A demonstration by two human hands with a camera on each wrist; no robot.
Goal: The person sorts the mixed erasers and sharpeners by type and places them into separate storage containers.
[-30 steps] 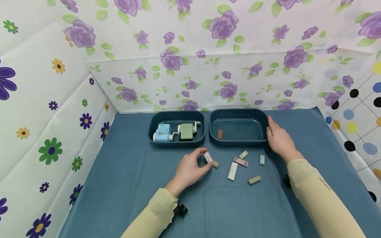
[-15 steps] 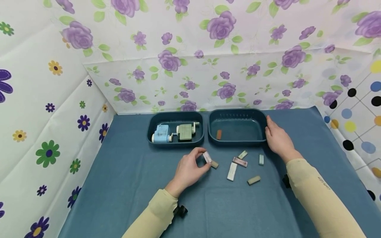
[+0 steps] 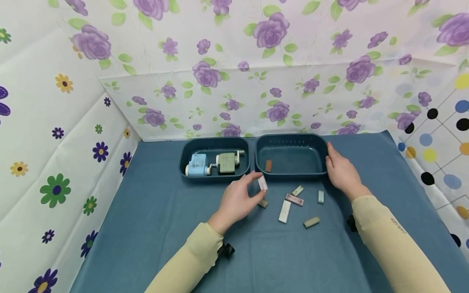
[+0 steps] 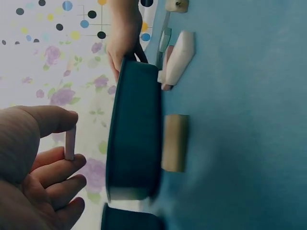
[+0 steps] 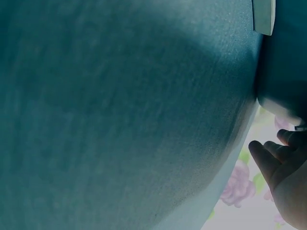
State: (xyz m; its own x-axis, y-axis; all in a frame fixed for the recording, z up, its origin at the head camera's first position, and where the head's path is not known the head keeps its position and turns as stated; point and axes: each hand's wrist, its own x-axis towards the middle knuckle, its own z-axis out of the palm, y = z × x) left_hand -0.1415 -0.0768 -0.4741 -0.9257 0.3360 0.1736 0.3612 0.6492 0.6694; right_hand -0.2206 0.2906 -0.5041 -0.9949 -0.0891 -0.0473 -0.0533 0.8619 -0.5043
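Note:
My left hand (image 3: 238, 199) pinches a small pale pink eraser (image 3: 262, 183) between thumb and fingertips, raised off the cloth just before the right tray. The left wrist view shows the eraser (image 4: 70, 143) on edge, the other fingers loosely bent. My right hand (image 3: 342, 172) rests with fairly straight fingers against the right end of the right tray (image 3: 291, 176). Inside that tray lies one orange-brown eraser (image 3: 268, 166). Below my left fingers a tan eraser (image 3: 263, 203) is partly covered. Right of it lie a white eraser (image 3: 284, 211), a dark pink eraser (image 3: 294, 200) and a light green eraser (image 3: 297, 190).
A left tray (image 3: 213, 179) holds a blue pencil sharpener (image 3: 198, 165) and a green pencil sharpener (image 3: 226, 162), both with cranks. Farther right lie a mint eraser (image 3: 320, 197) and an olive eraser (image 3: 311, 222). A flowered sheet (image 3: 205, 106) hangs behind the trays.
My left hand has lifted the pale pink eraser and moved it up and right toward the right tray. The right hand stays at the tray's end.

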